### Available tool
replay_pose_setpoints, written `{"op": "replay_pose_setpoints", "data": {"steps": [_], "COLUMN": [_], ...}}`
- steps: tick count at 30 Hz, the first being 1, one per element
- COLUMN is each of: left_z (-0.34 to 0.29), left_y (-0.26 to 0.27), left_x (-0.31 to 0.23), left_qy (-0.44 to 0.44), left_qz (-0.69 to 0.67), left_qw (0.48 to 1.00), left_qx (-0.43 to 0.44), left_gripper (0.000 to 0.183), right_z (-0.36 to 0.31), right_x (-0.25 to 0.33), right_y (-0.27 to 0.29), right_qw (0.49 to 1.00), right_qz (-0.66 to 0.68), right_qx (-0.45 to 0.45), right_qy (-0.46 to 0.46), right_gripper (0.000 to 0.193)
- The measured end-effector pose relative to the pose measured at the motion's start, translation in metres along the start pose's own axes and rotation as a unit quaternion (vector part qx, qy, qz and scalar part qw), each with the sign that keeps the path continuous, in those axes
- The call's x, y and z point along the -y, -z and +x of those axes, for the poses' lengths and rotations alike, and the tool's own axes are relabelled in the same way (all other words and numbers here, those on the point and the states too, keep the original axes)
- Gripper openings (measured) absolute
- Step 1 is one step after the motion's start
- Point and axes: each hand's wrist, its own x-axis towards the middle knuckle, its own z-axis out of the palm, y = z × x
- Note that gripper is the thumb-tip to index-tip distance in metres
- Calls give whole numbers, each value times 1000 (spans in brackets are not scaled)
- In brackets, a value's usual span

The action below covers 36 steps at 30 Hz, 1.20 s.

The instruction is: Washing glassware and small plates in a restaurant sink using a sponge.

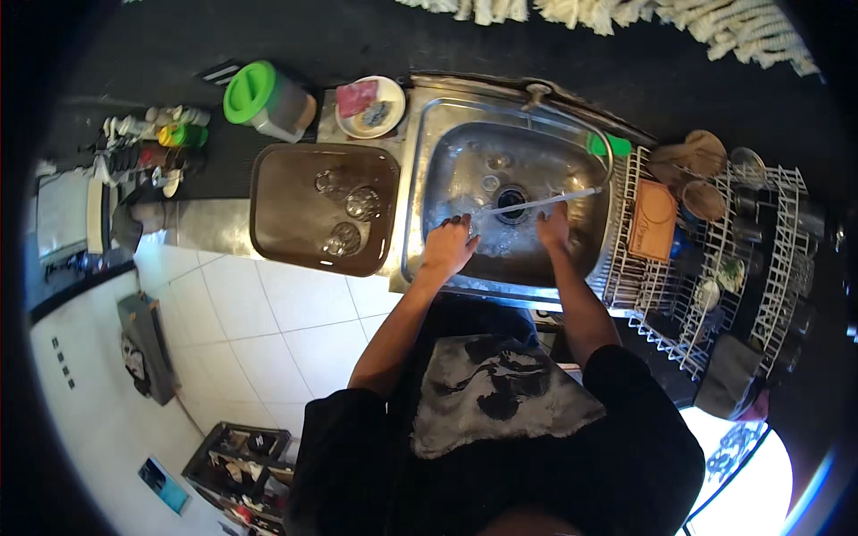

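Observation:
A stainless steel sink lies in front of me, with a round dark drain in its floor. My left hand is over its left half, fingers curled around something clear that blurs into the splashing water. Right of the drain is my right hand; its fingertips are too small and partly covered to read. From the curved tap, a water stream runs leftward between my hands. Small clear round shapes show on the sink floor behind my left hand.
Left of the sink, a brown tub holds several clear glasses. Behind it stand a plate with a pink cloth or sponge and a green-lidded container. A white dish rack on the right holds a wooden board and dishes.

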Motion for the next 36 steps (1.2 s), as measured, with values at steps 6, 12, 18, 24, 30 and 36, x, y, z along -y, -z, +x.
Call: {"op": "replay_pose_setpoints", "data": {"steps": [6,12,18,24,30,36], "left_z": [-52,-85,-76,-90,-96,-81], "left_y": [44,78,61,103,139,113], "left_x": [9,16,19,30,106,180], "left_qy": [44,117,81,185,281,331], "left_qz": [-149,-81,15,-130,-155,51], "left_qw": [976,980,995,968,890,880], "left_qx": [-150,-137,-62,-104,-325,-337], "left_gripper": [36,37,36,29,29,32], "right_z": [26,30,15,-35,-51,-43], "right_x": [-13,11,-4,62,106,124], "right_y": [3,6,-14,-11,-13,7], "right_qw": [982,983,873,816,962,973], "right_qz": [-82,-116,256,399,232,202], "right_qx": [170,140,272,314,133,78], "right_qy": [10,-6,-314,-277,52,85], "right_gripper": [56,30,26,15,10,13]}}
